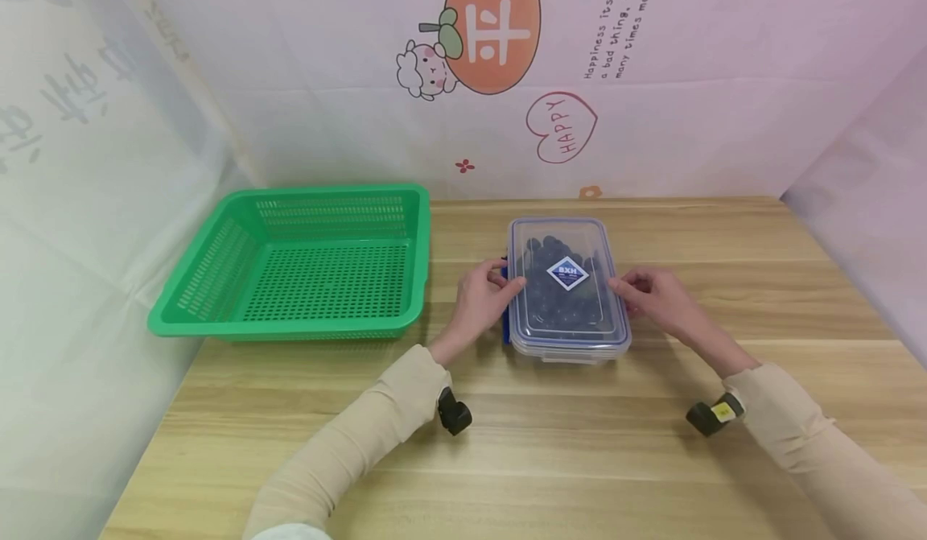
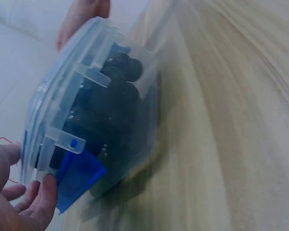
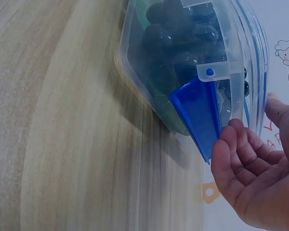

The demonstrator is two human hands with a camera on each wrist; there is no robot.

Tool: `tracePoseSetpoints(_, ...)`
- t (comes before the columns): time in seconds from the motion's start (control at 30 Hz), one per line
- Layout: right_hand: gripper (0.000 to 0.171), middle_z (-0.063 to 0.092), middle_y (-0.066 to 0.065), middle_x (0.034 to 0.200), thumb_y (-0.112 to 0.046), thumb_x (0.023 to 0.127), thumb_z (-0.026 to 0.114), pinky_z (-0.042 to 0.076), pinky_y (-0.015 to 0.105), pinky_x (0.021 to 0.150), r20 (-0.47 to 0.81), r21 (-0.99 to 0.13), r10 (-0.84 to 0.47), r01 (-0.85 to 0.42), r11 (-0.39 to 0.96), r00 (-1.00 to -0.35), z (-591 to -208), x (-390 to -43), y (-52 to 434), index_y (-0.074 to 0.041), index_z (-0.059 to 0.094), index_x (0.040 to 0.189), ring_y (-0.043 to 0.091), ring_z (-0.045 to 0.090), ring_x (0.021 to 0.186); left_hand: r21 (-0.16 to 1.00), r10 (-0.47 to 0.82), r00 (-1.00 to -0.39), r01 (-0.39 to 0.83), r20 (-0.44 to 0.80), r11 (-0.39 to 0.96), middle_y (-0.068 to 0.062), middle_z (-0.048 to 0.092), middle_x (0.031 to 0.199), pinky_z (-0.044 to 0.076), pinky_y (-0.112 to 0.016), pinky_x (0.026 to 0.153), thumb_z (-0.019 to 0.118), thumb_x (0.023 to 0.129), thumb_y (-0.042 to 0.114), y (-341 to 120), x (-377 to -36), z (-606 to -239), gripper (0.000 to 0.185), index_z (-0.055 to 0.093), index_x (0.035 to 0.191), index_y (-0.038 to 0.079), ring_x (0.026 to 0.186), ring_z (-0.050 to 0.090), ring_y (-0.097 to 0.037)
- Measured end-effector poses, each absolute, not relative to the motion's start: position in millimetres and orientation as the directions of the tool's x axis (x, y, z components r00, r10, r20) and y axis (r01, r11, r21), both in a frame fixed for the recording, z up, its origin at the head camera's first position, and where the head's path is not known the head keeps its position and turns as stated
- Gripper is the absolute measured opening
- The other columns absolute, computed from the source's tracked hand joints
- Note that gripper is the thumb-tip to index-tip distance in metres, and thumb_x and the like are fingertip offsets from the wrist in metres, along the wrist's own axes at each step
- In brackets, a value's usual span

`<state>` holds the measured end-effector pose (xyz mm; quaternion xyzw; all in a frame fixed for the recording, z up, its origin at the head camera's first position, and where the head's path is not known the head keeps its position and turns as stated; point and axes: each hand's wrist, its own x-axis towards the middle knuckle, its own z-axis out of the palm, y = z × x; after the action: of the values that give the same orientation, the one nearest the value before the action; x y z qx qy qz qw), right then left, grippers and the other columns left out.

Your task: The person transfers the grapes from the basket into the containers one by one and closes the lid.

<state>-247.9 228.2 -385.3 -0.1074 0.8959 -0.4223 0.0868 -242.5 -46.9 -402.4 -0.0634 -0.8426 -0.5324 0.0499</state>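
Note:
A clear plastic food container (image 1: 550, 353) with a blue-edged lid (image 1: 568, 327) sits on the table. Dark round fruits, like grapes (image 3: 156, 41), show through its walls. My left hand (image 1: 479, 302) grips the lid's left edge, thumb on top and fingers under the rim. On the opposite edge my right hand (image 1: 662, 302) does likewise, its thumb at the lid and fingertips below the rim. Beside each hand a blue locking flap hangs swung outward and down: the left flap (image 2: 81, 175) in the left wrist view, the right flap (image 3: 200, 115) in the right wrist view. The lid lies on the container.
A green slotted plastic basket (image 1: 423, 282) stands on the wooden table (image 1: 550, 459) to the left of the container. Behind the table hangs a white printed cloth (image 1: 326, 105). Each wrist wears a small black camera.

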Motion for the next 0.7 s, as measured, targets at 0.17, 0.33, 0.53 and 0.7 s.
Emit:
tracePoseSetpoints(0.17,0.049,0.065,0.014,0.087,-0.029,0.098,0.051,0.058,0.037,0.066,-0.13,-0.814,-0.272,-0.054,0.579,-0.954,-385,-248,227,0.017,0.048,0.116,0.007,0.062,0.067,0.917,0.042,-0.998,0.056,0.043,0.394,-0.019,0.069,0.093,0.055,-0.022,0.059,0.07,0.085,0.021,-46,-242,-396,0.042,0.06,0.117,-0.005,0.076,0.069,-0.026)
tracePoseSetpoints(0.33,0.053,0.065,0.019,0.096,-0.026,0.099,0.049,0.058,0.034,0.068,-0.193,-0.824,-0.285,-0.003,0.567,-0.939,-379,-246,226,0.019,0.04,0.123,0.007,0.062,0.07,0.939,0.055,-0.996,-0.045,-0.068,0.341,-0.022,0.068,0.1,0.057,-0.025,0.061,0.069,0.086,0.018,-44,-242,-392,0.041,0.059,0.118,-0.006,0.078,0.071,-0.03)
tracePoseSetpoints(0.53,0.058,0.053,0.036,0.119,-0.023,0.099,0.048,0.056,0.032,0.075,-0.262,-0.841,-0.321,0.052,0.539,-0.91,-377,-244,227,0.021,0.031,0.133,0.005,0.061,0.081,0.933,0.058,-0.99,-0.102,-0.13,0.346,-0.022,0.069,0.103,0.057,-0.027,0.066,0.071,0.084,0.016,-42,-240,-389,0.04,0.061,0.116,-0.007,0.083,0.07,-0.03)
tracePoseSetpoints(0.7,0.059,0.052,0.032,0.12,-0.025,0.1,0.047,0.056,0.035,0.08,-0.282,-0.848,-0.33,0.074,0.525,-0.901,-374,-245,224,0.019,0.03,0.135,0.007,0.061,0.086,0.949,0.041,-0.983,-0.161,-0.178,0.27,-0.023,0.069,0.104,0.058,-0.029,0.07,0.07,0.084,0.011,-41,-242,-387,0.035,0.062,0.113,-0.008,0.089,0.07,-0.03)
